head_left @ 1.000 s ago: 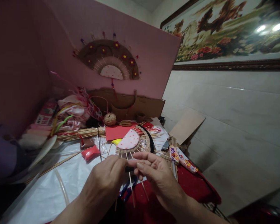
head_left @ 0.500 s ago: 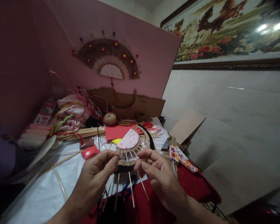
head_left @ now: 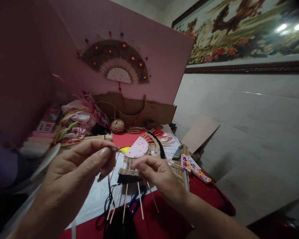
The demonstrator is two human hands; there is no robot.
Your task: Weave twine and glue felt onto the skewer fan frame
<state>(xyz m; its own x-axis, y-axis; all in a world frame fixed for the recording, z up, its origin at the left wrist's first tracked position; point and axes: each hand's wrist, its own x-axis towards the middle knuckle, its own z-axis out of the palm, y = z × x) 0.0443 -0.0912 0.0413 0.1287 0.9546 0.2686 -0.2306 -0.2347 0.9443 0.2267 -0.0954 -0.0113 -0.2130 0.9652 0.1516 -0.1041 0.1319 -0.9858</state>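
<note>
A half-made fan of thin wooden sticks (head_left: 126,202) lies in front of me, woven with tan twine (head_left: 128,172) and a black yarn band (head_left: 127,179). Its half-round centre (head_left: 138,147) is white with pink dots. My left hand (head_left: 77,176) is raised left of the fan, thumb and forefinger pinched on something too small to name. My right hand (head_left: 161,179) is over the fan's sticks, fingers closed together; what they grip is hidden. Loose black yarn (head_left: 109,199) trails below, beside blue-handled scissors (head_left: 137,199) and a black yarn bundle (head_left: 121,225).
A finished fan (head_left: 114,58) hangs on the pink board (head_left: 164,63). Behind the work are a twine ball (head_left: 117,126), red paper (head_left: 122,140) and brown cardboard (head_left: 161,114). Ribbons and cloth (head_left: 77,116) pile at left; a flowered handle-like piece (head_left: 198,172) lies right.
My left hand has moved left and up, away from the fan. My right hand has shifted left over the sticks, with its fingers drawn closer together.
</note>
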